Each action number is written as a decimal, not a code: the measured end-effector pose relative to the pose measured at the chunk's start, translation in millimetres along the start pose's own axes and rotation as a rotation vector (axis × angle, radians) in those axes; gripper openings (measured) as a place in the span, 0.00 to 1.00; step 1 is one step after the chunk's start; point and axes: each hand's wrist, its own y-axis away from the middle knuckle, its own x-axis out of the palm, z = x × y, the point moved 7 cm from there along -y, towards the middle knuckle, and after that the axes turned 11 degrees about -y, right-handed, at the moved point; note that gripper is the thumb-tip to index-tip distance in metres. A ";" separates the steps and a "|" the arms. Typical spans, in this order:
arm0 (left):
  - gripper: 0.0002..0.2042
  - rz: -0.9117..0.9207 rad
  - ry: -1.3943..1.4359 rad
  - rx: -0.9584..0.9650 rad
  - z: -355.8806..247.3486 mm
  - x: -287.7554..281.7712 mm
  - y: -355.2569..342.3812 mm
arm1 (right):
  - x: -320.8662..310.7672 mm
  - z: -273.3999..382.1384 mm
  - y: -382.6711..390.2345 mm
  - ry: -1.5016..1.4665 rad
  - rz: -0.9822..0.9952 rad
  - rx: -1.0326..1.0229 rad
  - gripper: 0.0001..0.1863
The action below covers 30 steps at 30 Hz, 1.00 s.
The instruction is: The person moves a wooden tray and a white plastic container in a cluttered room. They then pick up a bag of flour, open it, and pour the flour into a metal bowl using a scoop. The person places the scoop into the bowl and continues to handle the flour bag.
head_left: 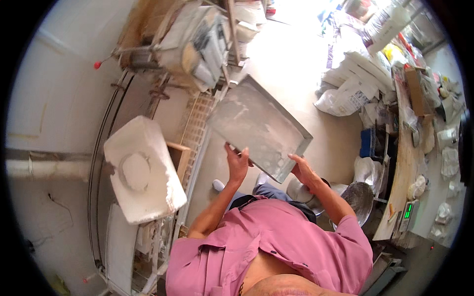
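A rectangular grey metal tray (261,126), its floor smudged with pale powdery patches, is tilted in front of my body. My left hand (238,163) is closed on the tray's near left edge, with the thumb up along it. My right hand (303,170) grips the near right corner, its thumb on the rim. To the left of the tray, a white block (153,182) with a round recess and a chipped edge rests on a rack (182,163) with a wooden frame.
A rack piled with folded material (187,49) stands ahead-left. White sacks (345,98) are piled ahead-right. A wooden counter (392,212) along the right holds bags, a cardboard box (417,91) and a digital scale (409,215). A large metal bowl (358,200) sits below the counter.
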 end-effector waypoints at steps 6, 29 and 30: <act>0.36 0.326 -0.119 -0.271 66.0 139.4 -104.0 | -115.6 37.3 -20.4 -0.113 -0.235 0.016 0.18; 0.15 -0.181 -0.013 -0.931 241.6 -96.7 -277.5 | -93.8 202.9 -600.7 -0.033 -0.496 0.077 0.10; 0.15 -0.188 0.017 -0.901 237.8 -91.6 -281.1 | -79.2 211.4 -622.3 -0.011 -0.461 0.065 0.11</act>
